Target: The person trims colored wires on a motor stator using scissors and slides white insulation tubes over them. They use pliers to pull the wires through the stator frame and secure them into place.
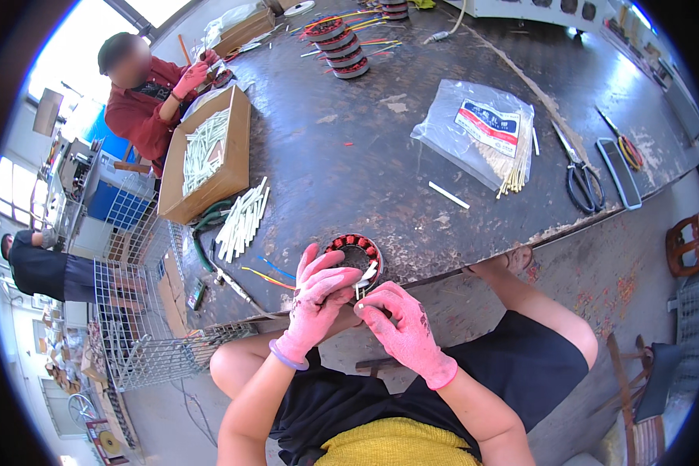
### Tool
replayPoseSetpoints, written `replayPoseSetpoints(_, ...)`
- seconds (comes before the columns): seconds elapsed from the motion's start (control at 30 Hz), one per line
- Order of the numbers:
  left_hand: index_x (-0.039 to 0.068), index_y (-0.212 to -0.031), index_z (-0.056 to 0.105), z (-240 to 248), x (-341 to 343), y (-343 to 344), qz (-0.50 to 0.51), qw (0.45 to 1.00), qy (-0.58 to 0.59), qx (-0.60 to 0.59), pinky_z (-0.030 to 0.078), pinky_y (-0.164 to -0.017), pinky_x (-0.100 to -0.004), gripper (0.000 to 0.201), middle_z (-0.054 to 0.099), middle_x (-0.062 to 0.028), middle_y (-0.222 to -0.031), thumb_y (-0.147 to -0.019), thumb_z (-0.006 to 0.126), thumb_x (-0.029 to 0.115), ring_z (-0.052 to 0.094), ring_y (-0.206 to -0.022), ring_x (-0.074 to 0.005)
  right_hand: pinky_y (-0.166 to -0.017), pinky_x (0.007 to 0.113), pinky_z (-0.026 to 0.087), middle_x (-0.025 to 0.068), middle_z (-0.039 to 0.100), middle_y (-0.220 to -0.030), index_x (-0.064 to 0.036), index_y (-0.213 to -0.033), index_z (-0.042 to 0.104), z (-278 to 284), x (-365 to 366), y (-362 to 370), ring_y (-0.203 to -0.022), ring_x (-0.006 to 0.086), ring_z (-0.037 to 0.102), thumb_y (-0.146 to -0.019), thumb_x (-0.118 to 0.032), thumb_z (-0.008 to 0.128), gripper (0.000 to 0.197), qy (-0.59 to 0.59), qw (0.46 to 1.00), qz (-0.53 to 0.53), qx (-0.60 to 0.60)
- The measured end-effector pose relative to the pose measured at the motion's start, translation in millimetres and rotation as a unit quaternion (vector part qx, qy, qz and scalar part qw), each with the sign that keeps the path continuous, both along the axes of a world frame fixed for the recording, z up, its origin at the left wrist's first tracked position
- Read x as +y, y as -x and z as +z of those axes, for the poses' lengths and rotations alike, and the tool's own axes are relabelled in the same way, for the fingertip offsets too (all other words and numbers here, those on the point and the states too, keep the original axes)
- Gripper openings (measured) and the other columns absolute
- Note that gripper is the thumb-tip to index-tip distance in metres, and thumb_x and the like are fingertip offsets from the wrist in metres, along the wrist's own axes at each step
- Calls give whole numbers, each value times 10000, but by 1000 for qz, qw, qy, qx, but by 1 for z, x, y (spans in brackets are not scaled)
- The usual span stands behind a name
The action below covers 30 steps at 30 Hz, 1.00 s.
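A ring-shaped motor stator (374,253) with red windings lies near the table's front edge. White tubing (368,273) shows at its near right side. My left hand (318,299), in a pink glove, is beside the stator with thumb and forefinger closed by the white tubing; what they pinch is partly hidden. A short thin white piece of tubing (360,306) sits between the closed fingertips of my right hand (400,322), also gloved in pink. Yellow and blue wires (268,276) stick out to the left of the stator.
Loose white tubes (243,221) lie beside a cardboard box (241,140) of more tubes. A plastic bag (450,116), scissors (584,186) and a phone (619,174) are on the right. Stacked stators (340,50) stand at the back. A co-worker (136,109) sits at far left.
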<state>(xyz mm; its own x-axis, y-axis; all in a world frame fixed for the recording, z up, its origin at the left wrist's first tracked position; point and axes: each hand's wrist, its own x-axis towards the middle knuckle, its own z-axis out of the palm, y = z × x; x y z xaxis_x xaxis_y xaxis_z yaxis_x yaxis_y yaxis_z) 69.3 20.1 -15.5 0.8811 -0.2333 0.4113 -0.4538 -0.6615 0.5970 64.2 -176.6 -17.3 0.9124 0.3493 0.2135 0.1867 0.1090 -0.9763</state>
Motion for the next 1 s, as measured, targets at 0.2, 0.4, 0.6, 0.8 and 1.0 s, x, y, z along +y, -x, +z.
replayPoseSetpoints(0.2, 124, -1088, 728, -2, -2, 0, -5, 999, 21, -36, 260, -1175, -549, 323, 717, -18, -1089, -779, 715, 34, 579, -1228, -276, -617, 219, 410, 25, 549, -925, -13, -1008, 657, 1, 0, 8, -744, 70, 505, -976, -73, 609, 83, -23, 998, 16, 59)
replayPoseSetpoints(0.4, 126, -1086, 731, -3, -2, 1, -4, 999, 25, -38, 259, -1184, -530, 321, 715, -23, -1093, -783, 710, 23, 571, -1241, -269, -605, 199, 378, -4, 521, -894, -10, -1004, 656, 4, 1, 9, -726, 37, 471, -1001, -101, 575, 122, 21, 998, 10, 53)
replayPoseSetpoints(0.6, 141, -1077, 736, -4, -2, 0, -8, 998, 46, -41, 258, -1186, -524, 306, 724, -12, -1073, -788, 720, 41, 578, -1235, -262, -614, 207, 389, -25, 553, -831, -20, -950, 655, 1, 6, 11, -693, 36, 462, -1008, -101, 561, 137, 31, 996, -14, 83)
replayPoseSetpoints(0.8, 146, -1076, 734, -5, 1, 2, -11, 998, 56, -36, 244, -1192, -520, 285, 725, 4, -1080, -804, 718, 66, 577, -1239, -247, -583, 200, 378, -27, 611, -778, -24, -879, 640, -3, 14, 11, -664, 20, 484, -1003, -162, 588, 192, 8, 978, -45, 201)
replayPoseSetpoints(1.0, 149, -1059, 734, -4, -2, -2, -10, 997, 68, -30, 253, -1189, -509, 255, 727, 9, -1055, -814, 716, 79, 582, -1229, -240, -511, 207, 345, -44, 578, -672, -28, -834, 649, -10, 22, -7, -579, 13, 460, -974, -223, 643, 240, 47, 967, -77, 238)
